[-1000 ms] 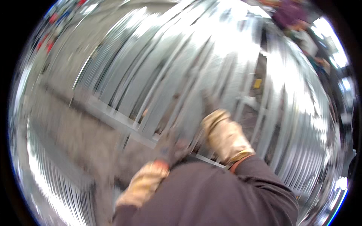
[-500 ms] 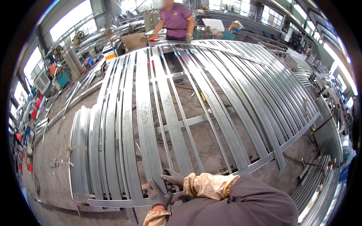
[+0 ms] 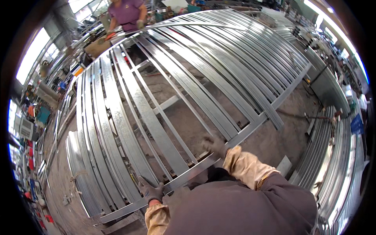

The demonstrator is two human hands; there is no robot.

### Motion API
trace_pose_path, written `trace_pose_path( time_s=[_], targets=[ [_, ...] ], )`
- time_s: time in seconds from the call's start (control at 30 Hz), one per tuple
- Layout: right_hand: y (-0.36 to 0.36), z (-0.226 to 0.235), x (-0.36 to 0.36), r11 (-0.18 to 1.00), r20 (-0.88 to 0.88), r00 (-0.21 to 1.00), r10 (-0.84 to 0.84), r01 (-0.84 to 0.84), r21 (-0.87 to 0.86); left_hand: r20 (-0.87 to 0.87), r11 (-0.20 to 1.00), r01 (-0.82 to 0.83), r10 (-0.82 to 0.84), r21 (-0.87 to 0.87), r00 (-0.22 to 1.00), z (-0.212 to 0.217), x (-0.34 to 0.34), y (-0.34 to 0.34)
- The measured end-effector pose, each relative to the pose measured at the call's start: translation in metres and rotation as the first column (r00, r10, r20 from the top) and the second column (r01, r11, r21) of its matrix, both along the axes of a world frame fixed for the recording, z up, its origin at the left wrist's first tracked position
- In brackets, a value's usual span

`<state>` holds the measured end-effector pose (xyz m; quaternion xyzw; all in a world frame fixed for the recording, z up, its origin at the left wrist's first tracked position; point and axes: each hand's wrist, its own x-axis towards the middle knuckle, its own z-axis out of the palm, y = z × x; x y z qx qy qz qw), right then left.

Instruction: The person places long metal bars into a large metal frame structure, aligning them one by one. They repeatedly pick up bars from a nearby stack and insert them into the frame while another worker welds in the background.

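Resting flat: two gloved hands, left hand (image 3: 152, 192) and right hand (image 3: 214, 144), open, gripping nothing, on one frame rail (image 3: 250, 127); bare floor (image 3: 274, 145) just beyond.

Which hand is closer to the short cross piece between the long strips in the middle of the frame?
Right. The right hand sits just below-right of the cross piece; the left hand is farther down on the near rail.
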<state>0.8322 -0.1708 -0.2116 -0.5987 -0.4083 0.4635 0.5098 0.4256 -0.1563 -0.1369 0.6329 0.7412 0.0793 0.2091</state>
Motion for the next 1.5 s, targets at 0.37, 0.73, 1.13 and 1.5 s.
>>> trace_pose_path(
  time_s=[0.37, 0.73, 1.13, 1.5],
  targets=[
    [0.076, 0.099, 0.342, 0.619, 0.576, 0.249, -0.778, 0.458, 0.638, -0.313, 0.978, 0.035, 0.032, 0.205, 0.949, -0.027, 0.005, -0.011],
    [0.204, -0.008, 0.096, 0.955, 0.141, 0.945, 0.294, -0.285, -0.080, 0.759, 0.989, 0.019, 0.101, -0.147, 0.643, -0.061, 0.280, 0.123],
    [0.198, -0.034, 0.040, 0.953, -0.172, 0.974, 0.147, -0.186, -0.240, 0.542, 0.975, -0.104, 0.195, -0.194, 0.817, -0.055, 0.305, 0.072],
    [0.131, 0.014, 0.011, 0.973, -0.043, 0.994, 0.101, -0.108, -0.205, 0.558, 0.985, -0.087, 0.155, -0.147, 0.815, 0.006, 0.285, 0.020]
  ],
)
